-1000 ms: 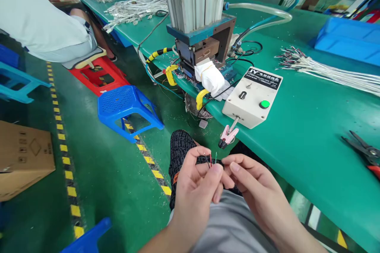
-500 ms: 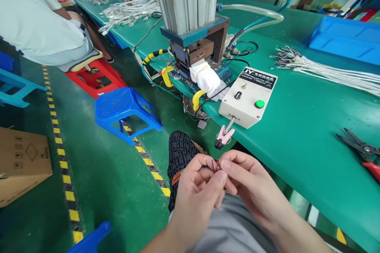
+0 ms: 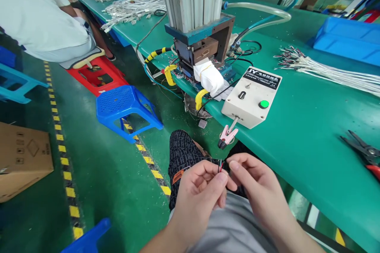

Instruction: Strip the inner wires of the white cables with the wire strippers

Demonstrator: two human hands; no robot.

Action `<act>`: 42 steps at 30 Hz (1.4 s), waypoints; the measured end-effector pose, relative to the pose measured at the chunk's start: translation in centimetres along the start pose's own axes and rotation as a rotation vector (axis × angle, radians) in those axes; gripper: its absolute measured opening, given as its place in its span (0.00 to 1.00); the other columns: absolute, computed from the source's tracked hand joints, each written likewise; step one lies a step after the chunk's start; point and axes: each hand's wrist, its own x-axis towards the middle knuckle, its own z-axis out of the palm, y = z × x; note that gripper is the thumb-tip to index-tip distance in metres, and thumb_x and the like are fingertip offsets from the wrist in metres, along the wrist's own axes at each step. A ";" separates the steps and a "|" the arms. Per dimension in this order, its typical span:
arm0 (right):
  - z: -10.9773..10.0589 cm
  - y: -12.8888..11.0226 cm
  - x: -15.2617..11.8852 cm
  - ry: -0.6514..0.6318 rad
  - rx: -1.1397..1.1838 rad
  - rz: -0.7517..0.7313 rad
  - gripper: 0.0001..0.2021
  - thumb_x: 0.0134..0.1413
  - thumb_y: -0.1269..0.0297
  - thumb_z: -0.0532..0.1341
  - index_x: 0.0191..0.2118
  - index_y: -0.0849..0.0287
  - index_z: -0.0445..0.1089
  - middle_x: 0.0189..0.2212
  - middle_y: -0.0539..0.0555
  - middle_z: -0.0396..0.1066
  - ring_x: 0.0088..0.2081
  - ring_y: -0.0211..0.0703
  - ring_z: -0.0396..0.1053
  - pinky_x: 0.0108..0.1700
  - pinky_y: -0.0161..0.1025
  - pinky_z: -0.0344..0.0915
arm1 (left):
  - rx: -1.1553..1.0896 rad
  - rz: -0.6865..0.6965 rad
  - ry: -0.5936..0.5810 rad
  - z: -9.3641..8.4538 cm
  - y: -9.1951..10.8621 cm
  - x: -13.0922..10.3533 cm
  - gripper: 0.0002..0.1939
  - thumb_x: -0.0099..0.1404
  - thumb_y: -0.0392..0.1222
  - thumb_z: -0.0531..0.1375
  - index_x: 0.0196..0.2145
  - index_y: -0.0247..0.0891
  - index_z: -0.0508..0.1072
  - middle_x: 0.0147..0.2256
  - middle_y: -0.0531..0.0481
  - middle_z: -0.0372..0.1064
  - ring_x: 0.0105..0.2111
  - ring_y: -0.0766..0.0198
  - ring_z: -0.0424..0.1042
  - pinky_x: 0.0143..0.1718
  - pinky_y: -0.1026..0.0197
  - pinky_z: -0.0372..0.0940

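Wires (image 3: pixel 221 166), one black and one red among them, are projecting upward from my left hand (image 3: pixel 202 189), whose thumb and fingers are clamping them above my lap. My right hand (image 3: pixel 257 184) is positioning its thumb and forefinger just beside the wire ends; whether these are pinching a strand, I cannot tell. Beyond both hands, a pink clip (image 3: pixel 228 136) is hanging from the shaft of an electric wire twister (image 3: pixel 252 97), which is resting on the green table (image 3: pixel 308 134).
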 end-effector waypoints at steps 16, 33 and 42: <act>1.6 -0.8 0.7 -0.157 0.141 0.079 0.08 0.55 0.61 0.66 0.30 0.60 0.74 0.19 0.47 0.60 0.22 0.33 0.63 0.25 0.33 0.65 | -0.042 0.018 0.048 -0.1 -0.5 0.4 0.15 0.63 0.47 0.64 0.27 0.34 0.69 0.17 0.55 0.61 0.17 0.73 0.57 0.19 0.69 0.51; 1.7 -0.2 5.5 -0.184 0.663 0.184 0.23 0.52 0.52 0.67 0.48 0.64 0.74 0.40 0.54 0.72 0.37 0.40 0.69 0.29 0.32 0.69 | -0.019 0.023 0.117 -0.5 -0.4 2.5 0.14 0.65 0.45 0.60 0.24 0.34 0.68 0.15 0.54 0.61 0.15 0.73 0.53 0.18 0.67 0.46; 2.3 -0.2 5.8 -0.126 0.772 0.149 0.17 0.54 0.55 0.66 0.44 0.62 0.76 0.38 0.52 0.74 0.36 0.40 0.71 0.40 0.37 0.72 | 0.001 0.016 0.121 -0.3 0.0 2.6 0.15 0.64 0.44 0.60 0.23 0.34 0.67 0.16 0.53 0.61 0.15 0.73 0.53 0.18 0.68 0.47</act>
